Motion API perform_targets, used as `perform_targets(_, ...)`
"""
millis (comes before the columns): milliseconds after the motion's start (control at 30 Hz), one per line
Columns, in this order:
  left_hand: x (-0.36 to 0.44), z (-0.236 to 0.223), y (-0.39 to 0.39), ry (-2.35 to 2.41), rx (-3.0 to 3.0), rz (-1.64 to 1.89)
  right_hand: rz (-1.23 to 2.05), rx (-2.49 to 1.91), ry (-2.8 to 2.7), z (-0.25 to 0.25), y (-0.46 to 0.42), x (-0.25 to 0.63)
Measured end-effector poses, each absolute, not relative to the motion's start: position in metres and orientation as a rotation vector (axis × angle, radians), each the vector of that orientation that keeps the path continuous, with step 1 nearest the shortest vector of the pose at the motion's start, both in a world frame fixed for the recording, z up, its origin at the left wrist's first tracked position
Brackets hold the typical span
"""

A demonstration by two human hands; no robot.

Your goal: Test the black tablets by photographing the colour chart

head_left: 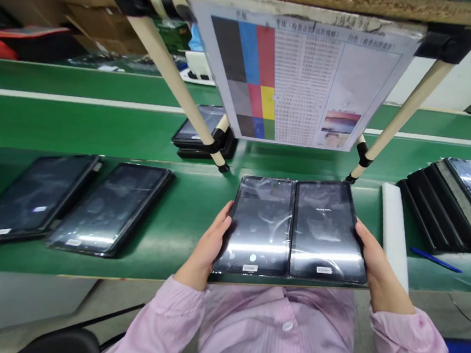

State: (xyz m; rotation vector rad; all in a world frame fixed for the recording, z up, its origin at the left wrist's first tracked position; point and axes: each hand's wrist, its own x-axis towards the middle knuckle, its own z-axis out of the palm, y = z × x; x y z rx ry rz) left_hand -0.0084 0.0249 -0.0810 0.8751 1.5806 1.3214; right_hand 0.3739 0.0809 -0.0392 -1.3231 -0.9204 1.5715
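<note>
Two tablets lie side by side at the front edge of the green bench, their inner edges touching or nearly so. My left hand grips the outer edge of the left tablet, thumb along its side and the other fingers mostly hidden. A few round icons and a small white label show near the bottom of that tablet. On its outer edge, the right tablet is held by my right hand. Its dark screen carries a short line of text that seems to read "Shutting down", above a small ring. Both screens reflect a bright light band.
A printed test chart hangs from a pipe frame ahead. Stacked tablets lie to the left, others behind the frame. To the right are a white foam strip, a blue pen and leaning tablets.
</note>
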Motion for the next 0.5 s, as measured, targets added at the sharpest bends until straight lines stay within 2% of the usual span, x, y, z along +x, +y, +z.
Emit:
perform_targets(200,-0.009,-0.078,0.024,1.538,0.791,1.344,1.604,-1.496,-0.824,-0.022,0.1,0.37)
perform_targets(500,-0.006,-0.076,0.027,1.439,0.7,1.362,1.677,-1.376,-0.9,-0.014,0.094,0.365)
